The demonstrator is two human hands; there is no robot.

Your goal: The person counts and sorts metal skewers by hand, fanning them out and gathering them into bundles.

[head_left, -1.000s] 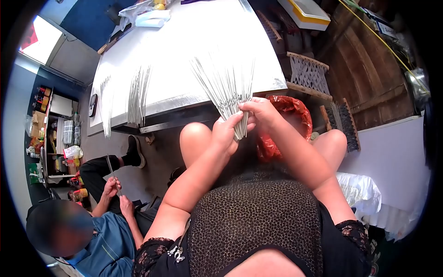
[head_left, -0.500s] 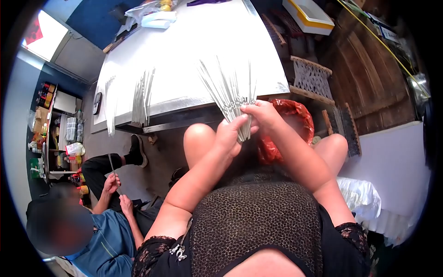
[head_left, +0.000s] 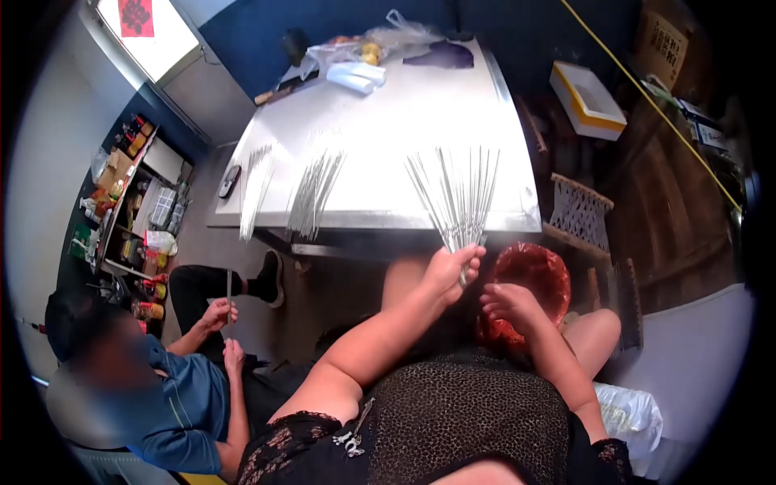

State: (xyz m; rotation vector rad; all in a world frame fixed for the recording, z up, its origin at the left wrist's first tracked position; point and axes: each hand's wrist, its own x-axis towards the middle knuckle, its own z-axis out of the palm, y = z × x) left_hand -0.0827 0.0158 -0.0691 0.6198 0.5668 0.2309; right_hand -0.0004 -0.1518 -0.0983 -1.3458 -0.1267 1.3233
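Observation:
My left hand (head_left: 453,273) is closed round the lower ends of a bundle of thin metal skewers (head_left: 454,198). Their long ends fan out upward over the front edge of the white table (head_left: 380,174). To the right and lower, my right hand (head_left: 512,307) is empty, its fingers stretched out and apart from the bundle. It hovers by the near rim of a bin lined with a red plastic bag (head_left: 543,263). Two more bunches of skewers, one in the middle (head_left: 317,190) and one farther left (head_left: 256,190), lie on the table and overhang its edge.
At left a seated person (head_left: 190,396) holds a thin metal piece (head_left: 229,283) in both hands. A phone (head_left: 230,181), plastic bags (head_left: 356,76) and a purple cloth (head_left: 440,55) lie on the table. A white-and-yellow box (head_left: 588,101) and a woven stool (head_left: 580,206) stand at right.
My right hand has let go of the skewers and moved down and right toward the red-lined bin. My left hand keeps hold of the bundle. The whole view has shifted.

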